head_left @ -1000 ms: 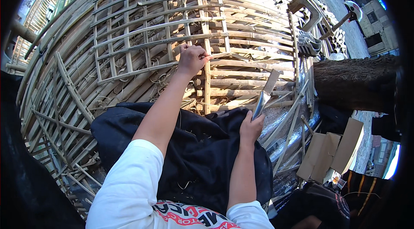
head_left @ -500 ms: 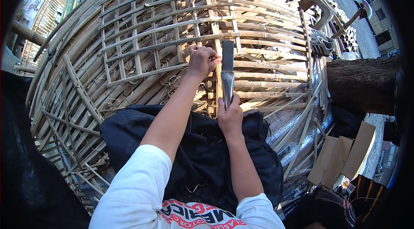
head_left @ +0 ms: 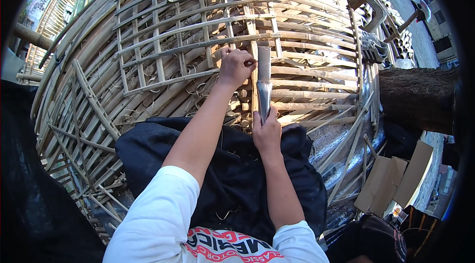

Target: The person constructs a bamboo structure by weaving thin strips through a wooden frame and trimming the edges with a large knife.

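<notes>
In my right hand (head_left: 267, 133) is a metal tool (head_left: 264, 72) with a flat, straight blade and a shiny tapered handle. My fingers wrap the handle, and the blade points away from me. My left hand (head_left: 237, 66) is closed in a pinch just left of the blade, beside a long bamboo slat (head_left: 253, 47). What its fingertips hold, if anything, is too small to make out. Beyond my left hand lies a bamboo lattice (head_left: 190, 30) of crossed strips. Black cloth (head_left: 222, 174) covers my lap beneath both forearms.
Stacked split bamboo strips (head_left: 311, 85) spread to the right, and more bamboo pieces (head_left: 94, 99) lie to the left. A thick log (head_left: 415, 99) stands at the right with a shoe (head_left: 373, 47) beyond it. An open cardboard box (head_left: 391, 179) is at the lower right.
Both hands keep their grips, with the left still close beside the blade. The lattice, tool and hands sit slightly shifted in the view; little else differs.
</notes>
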Motion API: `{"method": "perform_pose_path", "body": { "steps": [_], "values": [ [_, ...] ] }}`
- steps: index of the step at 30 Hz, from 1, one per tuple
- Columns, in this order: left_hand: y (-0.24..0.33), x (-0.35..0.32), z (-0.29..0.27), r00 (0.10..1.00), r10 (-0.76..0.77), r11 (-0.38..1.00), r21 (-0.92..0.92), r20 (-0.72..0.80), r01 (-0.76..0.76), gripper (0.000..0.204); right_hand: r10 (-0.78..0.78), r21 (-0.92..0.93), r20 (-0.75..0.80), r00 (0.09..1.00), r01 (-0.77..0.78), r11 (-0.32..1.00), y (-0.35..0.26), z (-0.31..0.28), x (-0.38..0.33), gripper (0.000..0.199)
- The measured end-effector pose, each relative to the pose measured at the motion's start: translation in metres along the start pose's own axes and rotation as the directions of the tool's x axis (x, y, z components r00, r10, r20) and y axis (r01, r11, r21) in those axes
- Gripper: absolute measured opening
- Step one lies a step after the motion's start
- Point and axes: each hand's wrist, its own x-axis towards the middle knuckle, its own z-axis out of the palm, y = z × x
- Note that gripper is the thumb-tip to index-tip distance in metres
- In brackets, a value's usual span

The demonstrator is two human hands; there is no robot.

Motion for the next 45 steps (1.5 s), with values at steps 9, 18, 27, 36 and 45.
{"method": "perform_pose_path", "body": {
  "steps": [9,18,27,36,45],
  "values": [
    [0.000,0.001,-0.003,1.000,-0.008,1.000,-0.028,0.001,0.008,0.016,-0.002,0.010,0.001,1.000,0.002,1.000,0.000,0.001,-0.001,0.040],
    [-0.001,0.001,-0.002,0.999,-0.017,0.999,0.048,0.027,0.016,0.012,-0.021,-0.024,0.000,1.000,0.021,0.999,0.003,0.004,0.001,0.040],
    [0.002,0.001,-0.004,0.992,-0.087,0.996,0.013,0.090,0.086,0.012,-0.033,-0.002,-0.021,0.999,0.032,0.999,0.007,0.009,0.000,0.037],
    [-0.001,0.000,-0.002,0.999,-0.032,0.999,-0.005,0.017,0.032,0.011,-0.038,0.047,-0.024,0.999,0.039,0.998,-0.002,0.005,-0.005,0.039],
    [0.002,0.002,-0.005,0.993,-0.091,0.996,-0.009,0.071,0.092,0.017,-0.067,0.110,-0.092,0.993,0.077,0.991,-0.004,0.006,-0.004,0.039]
  ]
}}
